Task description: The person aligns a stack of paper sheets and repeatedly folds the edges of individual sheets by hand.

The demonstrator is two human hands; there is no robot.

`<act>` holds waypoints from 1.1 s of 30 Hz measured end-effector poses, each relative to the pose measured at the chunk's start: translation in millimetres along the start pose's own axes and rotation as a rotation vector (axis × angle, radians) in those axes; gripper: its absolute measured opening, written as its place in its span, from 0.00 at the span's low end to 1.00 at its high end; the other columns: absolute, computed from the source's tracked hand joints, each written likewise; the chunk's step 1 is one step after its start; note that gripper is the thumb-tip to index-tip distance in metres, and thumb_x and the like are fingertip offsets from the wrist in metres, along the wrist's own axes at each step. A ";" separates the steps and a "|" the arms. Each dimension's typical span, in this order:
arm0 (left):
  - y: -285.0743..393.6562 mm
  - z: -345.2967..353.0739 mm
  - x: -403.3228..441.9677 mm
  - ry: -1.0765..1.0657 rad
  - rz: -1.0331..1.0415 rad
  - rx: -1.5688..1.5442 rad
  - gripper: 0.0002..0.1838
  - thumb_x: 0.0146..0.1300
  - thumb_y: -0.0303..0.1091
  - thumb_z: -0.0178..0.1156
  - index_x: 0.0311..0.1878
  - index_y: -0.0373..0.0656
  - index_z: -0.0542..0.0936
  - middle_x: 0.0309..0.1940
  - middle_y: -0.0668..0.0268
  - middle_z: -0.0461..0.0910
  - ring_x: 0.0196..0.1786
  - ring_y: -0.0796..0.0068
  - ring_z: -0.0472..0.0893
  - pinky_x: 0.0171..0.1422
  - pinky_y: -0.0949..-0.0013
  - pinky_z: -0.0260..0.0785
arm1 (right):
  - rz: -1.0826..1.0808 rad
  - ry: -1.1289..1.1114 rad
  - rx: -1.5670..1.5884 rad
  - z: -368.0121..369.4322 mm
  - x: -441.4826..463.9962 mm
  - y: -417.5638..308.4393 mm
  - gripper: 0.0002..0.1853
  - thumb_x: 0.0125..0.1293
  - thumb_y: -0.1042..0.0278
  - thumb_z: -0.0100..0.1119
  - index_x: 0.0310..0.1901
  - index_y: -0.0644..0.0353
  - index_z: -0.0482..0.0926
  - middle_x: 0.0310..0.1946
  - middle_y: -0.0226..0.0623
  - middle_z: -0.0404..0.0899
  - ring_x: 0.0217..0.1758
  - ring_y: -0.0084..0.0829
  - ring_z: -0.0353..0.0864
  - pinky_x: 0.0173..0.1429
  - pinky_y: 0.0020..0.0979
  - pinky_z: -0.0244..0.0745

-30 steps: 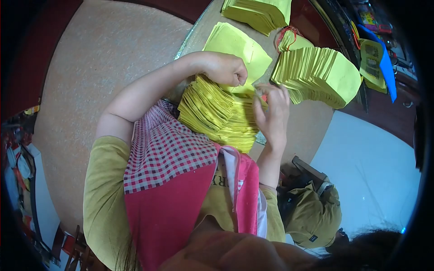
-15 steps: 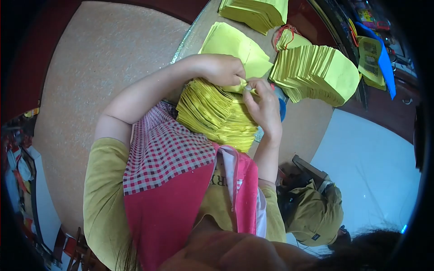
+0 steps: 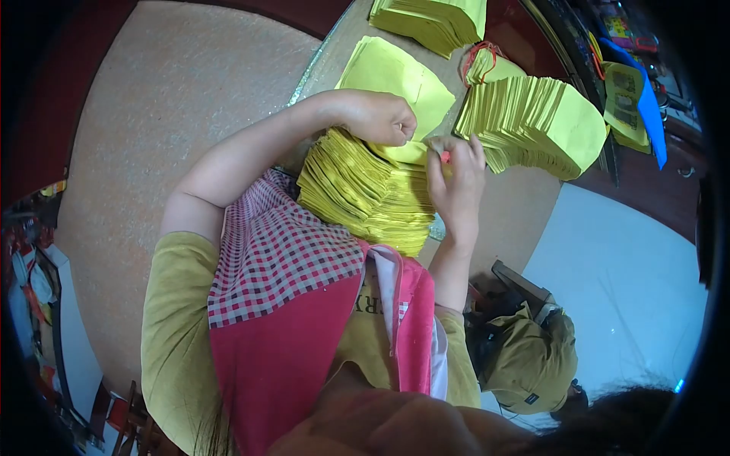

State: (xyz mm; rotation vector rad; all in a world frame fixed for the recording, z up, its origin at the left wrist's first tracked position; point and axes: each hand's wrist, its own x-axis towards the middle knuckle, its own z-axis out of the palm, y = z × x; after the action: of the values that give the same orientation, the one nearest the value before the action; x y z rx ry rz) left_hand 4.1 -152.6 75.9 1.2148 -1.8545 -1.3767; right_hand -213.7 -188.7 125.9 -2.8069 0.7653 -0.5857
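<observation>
My left hand (image 3: 380, 120) is curled into a fist above a stack of yellow paper sheets (image 3: 403, 80); whether anything is inside the fist is hidden. Just to the right, my right hand (image 3: 459, 178) has its fingers bent in toward the thumb, and a small red bit (image 3: 445, 156) shows between them. What that red bit is, I cannot make out. Close to my body, below both hands, stands a thick pile of folded yellow papers (image 3: 365, 190). A yellow fold of paper (image 3: 407, 153) lies between my hands on top of this pile.
A long fanned row of yellow papers (image 3: 532, 125) lies to the right, with another yellow stack (image 3: 433, 23) at the far edge. Red string (image 3: 480, 57) lies by a smaller bundle. A blue folder (image 3: 645, 99) stands at upper right. Another person (image 3: 528, 353) is low at right.
My hands, which met at the paper between them, have come apart. The right hand has moved slightly right and down; the left stays almost in place, now in a tighter fist.
</observation>
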 end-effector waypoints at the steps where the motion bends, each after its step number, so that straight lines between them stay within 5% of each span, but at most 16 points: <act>1: 0.5 -1.7 -0.9 0.007 -0.007 0.002 0.12 0.66 0.36 0.59 0.42 0.34 0.80 0.30 0.59 0.82 0.34 0.70 0.80 0.43 0.65 0.73 | 0.001 -0.002 0.001 -5.0 -3.2 -5.9 0.10 0.60 0.69 0.67 0.40 0.59 0.78 0.35 0.35 0.83 0.41 0.39 0.83 0.66 0.46 0.67; 4: -6.6 -4.0 6.4 0.054 0.009 0.012 0.11 0.64 0.35 0.59 0.42 0.35 0.81 0.30 0.59 0.83 0.33 0.70 0.81 0.42 0.65 0.73 | 0.047 -0.239 0.071 -10.8 -6.5 -21.7 0.11 0.56 0.67 0.68 0.39 0.57 0.79 0.35 0.37 0.82 0.44 0.39 0.81 0.52 0.39 0.70; 6: -8.4 -2.3 12.7 0.096 0.028 0.020 0.11 0.63 0.34 0.59 0.41 0.35 0.82 0.29 0.58 0.83 0.33 0.70 0.81 0.42 0.66 0.74 | 0.065 -0.312 0.045 -0.2 -10.6 -14.1 0.11 0.56 0.66 0.69 0.39 0.57 0.79 0.35 0.38 0.82 0.43 0.40 0.81 0.52 0.39 0.70; 8: -6.9 -1.1 16.6 0.664 0.113 0.506 0.10 0.62 0.33 0.60 0.41 0.36 0.83 0.30 0.58 0.85 0.34 0.69 0.83 0.43 0.66 0.75 | 0.053 -0.356 0.078 1.4 -8.9 -10.3 0.11 0.57 0.67 0.67 0.39 0.60 0.79 0.35 0.41 0.81 0.43 0.44 0.81 0.49 0.41 0.72; 11: 14.7 -12.9 6.0 0.780 0.265 0.230 0.11 0.61 0.34 0.61 0.41 0.37 0.84 0.31 0.58 0.85 0.36 0.68 0.85 0.44 0.65 0.76 | 0.163 -0.246 0.272 -2.7 -2.5 -15.9 0.09 0.58 0.70 0.66 0.37 0.62 0.78 0.35 0.42 0.81 0.41 0.47 0.82 0.46 0.43 0.75; 12: 24.5 -21.3 -3.3 0.533 0.177 0.151 0.14 0.62 0.36 0.61 0.43 0.35 0.83 0.32 0.57 0.86 0.37 0.67 0.85 0.45 0.65 0.76 | 0.168 -0.244 0.269 -0.5 -2.5 -12.2 0.09 0.58 0.70 0.66 0.37 0.62 0.78 0.35 0.42 0.81 0.41 0.47 0.82 0.46 0.43 0.75; 13: 25.6 -21.1 -6.7 0.530 0.180 0.148 0.14 0.62 0.36 0.61 0.43 0.35 0.83 0.32 0.57 0.86 0.37 0.67 0.85 0.45 0.65 0.76 | 0.137 -0.197 0.258 4.3 -1.7 -6.0 0.08 0.58 0.70 0.65 0.36 0.63 0.78 0.35 0.42 0.81 0.40 0.49 0.82 0.45 0.43 0.75; 16: 26.2 -15.7 -8.5 -0.121 -0.054 0.180 0.17 0.63 0.36 0.60 0.48 0.32 0.82 0.38 0.52 0.86 0.42 0.61 0.85 0.50 0.63 0.75 | 0.110 -0.168 0.272 7.9 -0.2 -5.0 0.07 0.58 0.71 0.65 0.36 0.62 0.77 0.34 0.42 0.81 0.39 0.49 0.82 0.43 0.42 0.76; 19: -5.1 4.9 1.0 0.069 -0.019 0.142 0.17 0.63 0.36 0.60 0.49 0.33 0.82 0.39 0.51 0.85 0.43 0.59 0.85 0.53 0.61 0.75 | 0.132 -0.243 0.282 3.6 -1.1 -15.7 0.07 0.59 0.71 0.66 0.35 0.62 0.77 0.32 0.41 0.81 0.37 0.47 0.82 0.43 0.41 0.76; 25: 0.9 2.5 0.9 -0.046 0.024 0.057 0.15 0.63 0.34 0.60 0.48 0.34 0.81 0.38 0.54 0.85 0.44 0.60 0.84 0.53 0.62 0.74 | 0.213 -0.191 0.261 5.7 -0.6 -3.0 0.10 0.58 0.70 0.70 0.35 0.62 0.76 0.30 0.40 0.81 0.36 0.44 0.83 0.43 0.38 0.77; 29: 12.8 -2.7 -0.7 -0.056 -0.064 0.041 0.14 0.63 0.34 0.60 0.47 0.35 0.82 0.38 0.55 0.86 0.43 0.62 0.84 0.52 0.61 0.74 | 0.408 -0.135 0.451 5.0 -1.2 -0.6 0.09 0.59 0.71 0.69 0.38 0.60 0.77 0.32 0.39 0.83 0.37 0.42 0.83 0.57 0.43 0.74; 31: 10.2 -5.1 -3.2 -0.042 -0.033 -0.042 0.12 0.62 0.34 0.61 0.43 0.36 0.83 0.37 0.57 0.85 0.42 0.62 0.84 0.50 0.61 0.74 | -0.011 -0.026 0.030 -7.2 -2.6 -6.4 0.08 0.59 0.73 0.67 0.39 0.60 0.78 0.35 0.37 0.83 0.42 0.42 0.82 0.63 0.44 0.70; 33: 4.9 -4.9 2.1 0.079 -0.020 0.066 0.11 0.62 0.35 0.61 0.42 0.37 0.83 0.36 0.58 0.85 0.40 0.61 0.84 0.49 0.60 0.74 | -0.063 -0.054 0.050 -11.4 -1.9 -15.8 0.07 0.59 0.73 0.66 0.38 0.60 0.79 0.38 0.35 0.83 0.46 0.42 0.81 0.62 0.41 0.69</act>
State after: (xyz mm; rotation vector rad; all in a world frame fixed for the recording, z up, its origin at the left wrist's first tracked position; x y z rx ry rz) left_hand 5.4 -156.3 82.0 1.3053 -1.8500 -1.2686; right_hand -212.8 -174.9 139.8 -2.7974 0.6455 -0.5291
